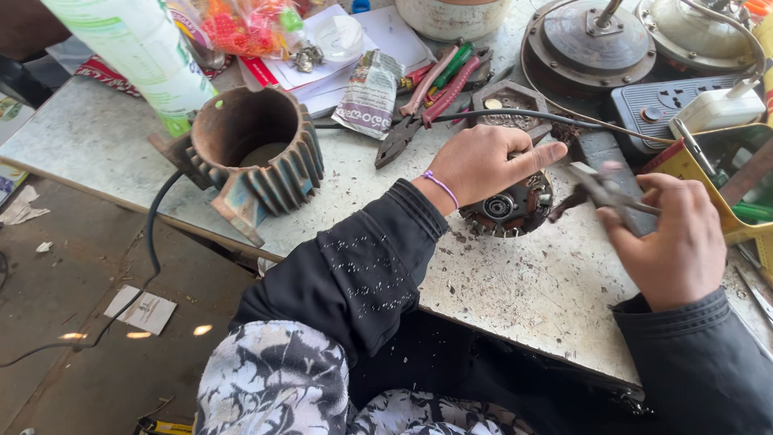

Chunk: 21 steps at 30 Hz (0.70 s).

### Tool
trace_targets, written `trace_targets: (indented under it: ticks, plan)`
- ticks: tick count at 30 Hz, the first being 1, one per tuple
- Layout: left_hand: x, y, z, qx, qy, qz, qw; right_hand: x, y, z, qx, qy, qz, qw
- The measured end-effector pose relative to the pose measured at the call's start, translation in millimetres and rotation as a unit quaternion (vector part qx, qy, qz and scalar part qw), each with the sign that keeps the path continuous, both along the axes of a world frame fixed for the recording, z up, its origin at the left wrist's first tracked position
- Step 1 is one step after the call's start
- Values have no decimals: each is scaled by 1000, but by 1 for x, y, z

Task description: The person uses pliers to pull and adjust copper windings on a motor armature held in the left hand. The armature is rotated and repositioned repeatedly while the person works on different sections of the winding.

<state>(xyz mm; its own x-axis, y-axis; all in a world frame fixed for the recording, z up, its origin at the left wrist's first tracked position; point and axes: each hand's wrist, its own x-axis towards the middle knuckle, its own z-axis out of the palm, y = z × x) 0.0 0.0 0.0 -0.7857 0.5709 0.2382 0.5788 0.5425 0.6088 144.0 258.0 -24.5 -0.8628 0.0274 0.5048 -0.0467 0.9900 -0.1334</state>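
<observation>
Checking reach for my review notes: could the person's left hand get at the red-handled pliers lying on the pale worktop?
Probably yes. The left hand rests on the round dark motor part, holding nothing that shows, and the red-handled pliers lie just beyond it with bare worktop between.

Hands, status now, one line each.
Left hand: resting on the round motor part, fingers extended, gripping nothing visible.
Right hand: closed around a metal tool, blurred.
</observation>
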Motion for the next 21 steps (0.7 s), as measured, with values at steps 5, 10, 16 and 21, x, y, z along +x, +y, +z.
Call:
trace_targets:
  ticks: [5,10,16,21]
  plan:
    - [12,4,-4,96,141,-27,985,-3,-11,3,29,-4,36,999]
    - [20,3,2,151,294,-52,942,-1,-26,16,86,29,43,995]
    - [27,6,5,161,293,-65,940,14,-50,33,93,153,117,977]
    - [21,18,-4,323,133,-109,931,20,-105,29,60,178,257,948]
